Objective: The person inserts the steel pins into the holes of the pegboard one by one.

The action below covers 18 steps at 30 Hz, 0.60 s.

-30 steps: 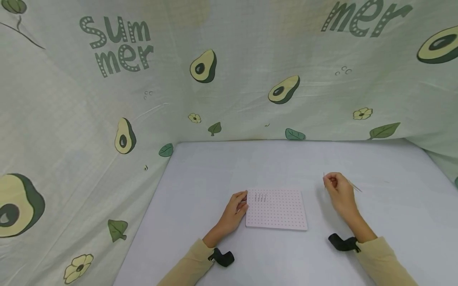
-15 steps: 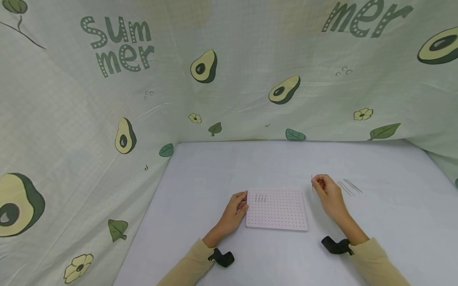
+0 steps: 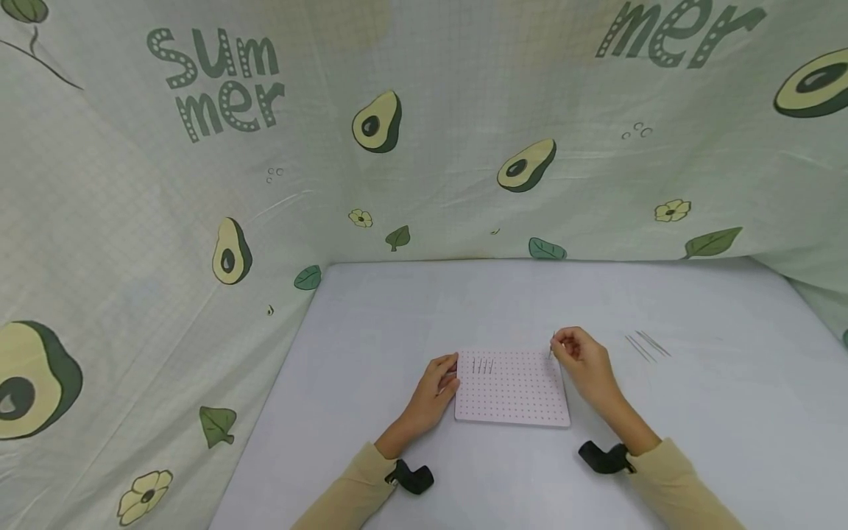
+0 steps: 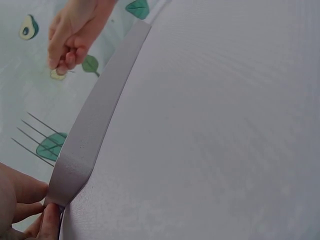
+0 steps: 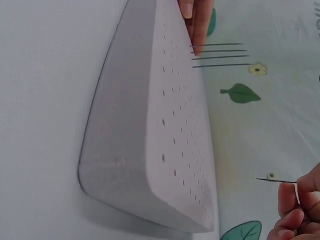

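A thin needle [image 3: 552, 344] is pinched in the right hand [image 3: 579, 362] above the board's [image 3: 513, 394] far right corner; the left hand [image 3: 433, 386] steadies its left edge at mid-desk. The needle is best kept upright over a hole

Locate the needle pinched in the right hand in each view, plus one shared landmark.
Head: the needle sits in the right hand, at the pegboard's far right corner.
Left wrist: upper left, a faint sliver at the fingertips.
Right wrist: lower right, needle pointing left.
Shared landmark: the white pegboard with four needles standing in it.
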{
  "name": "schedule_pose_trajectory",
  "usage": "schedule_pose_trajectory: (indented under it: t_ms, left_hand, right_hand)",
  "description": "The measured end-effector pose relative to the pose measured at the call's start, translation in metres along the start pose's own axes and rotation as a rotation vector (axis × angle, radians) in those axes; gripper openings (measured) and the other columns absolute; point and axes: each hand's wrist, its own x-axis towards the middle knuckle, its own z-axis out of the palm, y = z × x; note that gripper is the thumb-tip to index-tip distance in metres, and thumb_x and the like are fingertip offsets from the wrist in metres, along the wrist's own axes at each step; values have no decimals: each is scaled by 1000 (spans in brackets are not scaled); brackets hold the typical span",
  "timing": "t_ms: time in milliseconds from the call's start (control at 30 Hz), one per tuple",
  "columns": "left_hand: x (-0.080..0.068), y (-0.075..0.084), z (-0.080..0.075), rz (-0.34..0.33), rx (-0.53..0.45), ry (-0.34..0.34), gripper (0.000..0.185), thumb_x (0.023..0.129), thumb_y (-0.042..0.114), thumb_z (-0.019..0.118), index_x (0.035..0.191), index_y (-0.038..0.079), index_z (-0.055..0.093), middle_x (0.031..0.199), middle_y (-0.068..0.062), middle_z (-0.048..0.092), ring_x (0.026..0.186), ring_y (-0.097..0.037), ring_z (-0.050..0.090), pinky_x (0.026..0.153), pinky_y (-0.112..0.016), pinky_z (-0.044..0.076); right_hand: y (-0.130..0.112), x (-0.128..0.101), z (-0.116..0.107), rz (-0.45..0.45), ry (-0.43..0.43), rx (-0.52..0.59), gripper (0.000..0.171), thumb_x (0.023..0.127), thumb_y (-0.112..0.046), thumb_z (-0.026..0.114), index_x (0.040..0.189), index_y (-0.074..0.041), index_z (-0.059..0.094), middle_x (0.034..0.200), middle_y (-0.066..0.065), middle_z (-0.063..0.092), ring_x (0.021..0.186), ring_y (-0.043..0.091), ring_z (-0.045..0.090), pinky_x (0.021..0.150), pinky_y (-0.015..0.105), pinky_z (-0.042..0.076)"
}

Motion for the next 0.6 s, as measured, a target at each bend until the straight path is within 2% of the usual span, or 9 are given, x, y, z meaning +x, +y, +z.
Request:
schedule_pose_trajectory:
  t_ms: [467, 600]
  left_hand:
    - [-1, 3, 0, 47, -44, 27, 50, 103, 3, 51, 149, -8, 35, 147, -20, 37, 130, -33, 47, 109, -39, 43]
    - [-1, 3, 0, 43, -42, 26, 50, 103, 2, 51, 149, -8, 35, 147, -20, 37, 130, -32, 47, 109, -38, 43]
  right_hand:
    - [-10, -6, 25, -60, -77, 61, 11, 87, 8, 68, 92, 0, 63, 76, 2, 48, 69, 10, 43, 50, 16, 36]
    - [-11, -8, 31, -66, -104, 57, 12, 87, 5, 69, 92, -3, 63, 76, 1, 48, 70, 12, 44, 51, 17, 36]
